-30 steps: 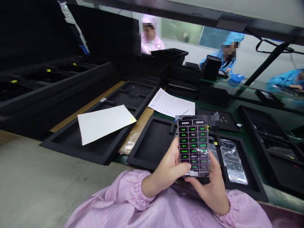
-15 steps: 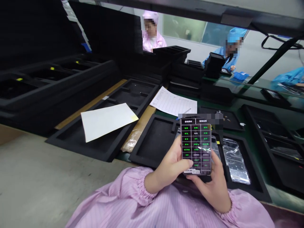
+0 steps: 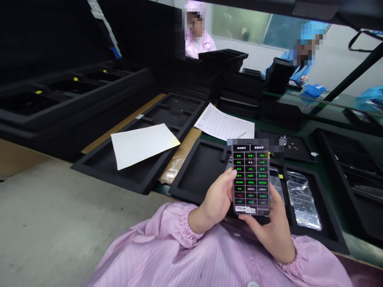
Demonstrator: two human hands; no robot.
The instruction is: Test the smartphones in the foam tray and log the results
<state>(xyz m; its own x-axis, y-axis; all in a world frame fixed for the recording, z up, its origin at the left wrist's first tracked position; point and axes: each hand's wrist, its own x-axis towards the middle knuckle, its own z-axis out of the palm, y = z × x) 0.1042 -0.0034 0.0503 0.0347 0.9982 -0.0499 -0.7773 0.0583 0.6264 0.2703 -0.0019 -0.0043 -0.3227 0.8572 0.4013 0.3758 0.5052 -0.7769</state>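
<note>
Upright between my hands is a smartphone (image 3: 250,175), its lit screen showing a grid of mostly green labels and one red one. A small white barcode sticker lies at the screen's lower edge. My left hand (image 3: 218,195) grips the phone's left side, with the thumb at the screen's left edge. Around the lower right side and bottom edge, my right hand (image 3: 273,225) is closed on the same phone. Behind it, a black foam tray (image 3: 324,217) holds a phone in clear plastic wrap (image 3: 303,201). Other phones there are partly hidden.
To the left, a white sheet (image 3: 143,145) lies on a black foam tray (image 3: 98,173). A printed form (image 3: 224,123) with a pen sits farther back. More foam trays (image 3: 353,171) stand at right. Two co-workers sit across the bench; a blue sleeve shows at far right.
My left thumb has moved from the lower part of the screen up to its left edge. One label low on the grid now shows red. The whole view has shifted slightly.
</note>
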